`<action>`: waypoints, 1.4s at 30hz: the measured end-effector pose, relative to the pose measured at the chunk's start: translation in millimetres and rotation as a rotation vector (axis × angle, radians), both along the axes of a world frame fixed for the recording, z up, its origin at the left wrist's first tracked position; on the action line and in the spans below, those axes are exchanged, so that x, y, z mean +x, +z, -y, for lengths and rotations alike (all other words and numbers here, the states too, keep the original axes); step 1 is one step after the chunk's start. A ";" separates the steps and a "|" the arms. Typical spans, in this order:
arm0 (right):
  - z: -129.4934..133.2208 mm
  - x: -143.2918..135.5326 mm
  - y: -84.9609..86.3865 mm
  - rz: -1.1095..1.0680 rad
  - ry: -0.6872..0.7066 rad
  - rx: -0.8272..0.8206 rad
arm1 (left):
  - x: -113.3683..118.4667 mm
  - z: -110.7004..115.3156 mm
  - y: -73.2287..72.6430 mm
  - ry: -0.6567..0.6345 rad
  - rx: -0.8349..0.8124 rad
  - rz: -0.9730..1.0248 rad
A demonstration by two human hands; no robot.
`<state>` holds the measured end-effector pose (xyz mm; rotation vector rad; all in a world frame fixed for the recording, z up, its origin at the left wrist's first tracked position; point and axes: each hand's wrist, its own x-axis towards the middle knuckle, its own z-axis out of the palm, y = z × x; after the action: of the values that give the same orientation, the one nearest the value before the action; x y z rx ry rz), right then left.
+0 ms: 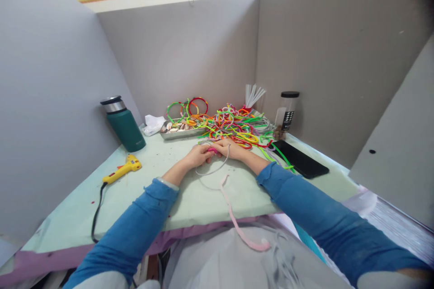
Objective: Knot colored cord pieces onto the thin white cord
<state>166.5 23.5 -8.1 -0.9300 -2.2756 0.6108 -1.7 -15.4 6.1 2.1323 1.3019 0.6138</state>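
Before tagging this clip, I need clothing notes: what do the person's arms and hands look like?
Wrinkled blue fabric sleeves cover both forearms, gathered at the cuffs, with pale grey cloth further up. A pale band shows at the left wrist. The left hand and right hand are gloveless.

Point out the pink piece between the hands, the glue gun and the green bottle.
Pink piece (pixel 212 150): head view, visible middle.
Glue gun (pixel 120 172): head view, yellow casing.
Green bottle (pixel 125 129): head view, body.

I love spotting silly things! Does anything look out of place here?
Yes: a pale pink strip trails over the front edge of the table. That looks odd because most of the other strips lie in a tangled, colourful heap farther back.
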 end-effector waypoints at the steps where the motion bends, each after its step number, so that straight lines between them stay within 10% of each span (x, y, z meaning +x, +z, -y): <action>1: -0.1 0.1 -0.1 0.000 0.002 0.001 | 0.5 0.7 0.9 0.002 -0.002 -0.001; 42: -0.6 0.1 -0.3 0.013 0.007 0.035 | -4.9 -5.1 -4.9 -0.031 -0.020 -0.010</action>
<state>166.6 24.1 -8.5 -0.9126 -2.2947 0.5671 -6.6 -10.3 1.2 2.1378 1.2729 0.5752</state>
